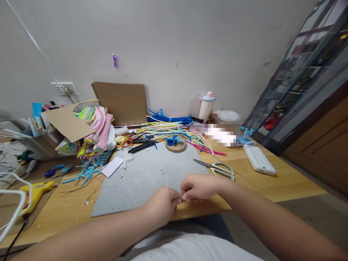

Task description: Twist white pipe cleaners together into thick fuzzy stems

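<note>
Left hand and right hand, both curled nearly closed, pinch a tiny piece, too small to identify, between meeting fingertips, low over the cutting mat, likely for fine control; scissors lie just beyond the right hand, handy.

Your left hand and right hand meet fingertip to fingertip, pinching something too small to tell | grey cutting mat beneath them on the surface | scissors just beside your right hand | yellow glue gun far left

bright, even light | soft shadows | edges bowed | forearms blurred
</note>
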Motion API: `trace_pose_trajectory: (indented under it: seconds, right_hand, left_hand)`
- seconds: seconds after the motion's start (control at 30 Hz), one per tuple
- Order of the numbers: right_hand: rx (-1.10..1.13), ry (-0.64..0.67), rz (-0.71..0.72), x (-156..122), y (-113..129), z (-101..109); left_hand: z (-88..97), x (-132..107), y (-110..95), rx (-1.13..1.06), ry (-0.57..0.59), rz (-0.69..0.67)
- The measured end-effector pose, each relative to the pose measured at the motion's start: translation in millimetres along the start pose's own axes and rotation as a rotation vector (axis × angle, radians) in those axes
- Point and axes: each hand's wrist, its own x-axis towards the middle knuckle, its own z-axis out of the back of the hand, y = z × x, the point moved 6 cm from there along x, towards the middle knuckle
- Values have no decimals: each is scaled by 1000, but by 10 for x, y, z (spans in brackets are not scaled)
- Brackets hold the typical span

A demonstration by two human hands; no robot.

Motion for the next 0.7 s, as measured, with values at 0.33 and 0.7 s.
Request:
trace_pose_trajectory:
  seconds: [0.33, 0.7]
  right_hand:
    - [-91, -915, 44, 208, -601, 1727]
    - [-542, -982, 19, 1661, -117, 2876]
  left_hand:
    - [538, 196, 545, -915, 114, 303]
    - [799, 451, 672, -1160, 96, 325]
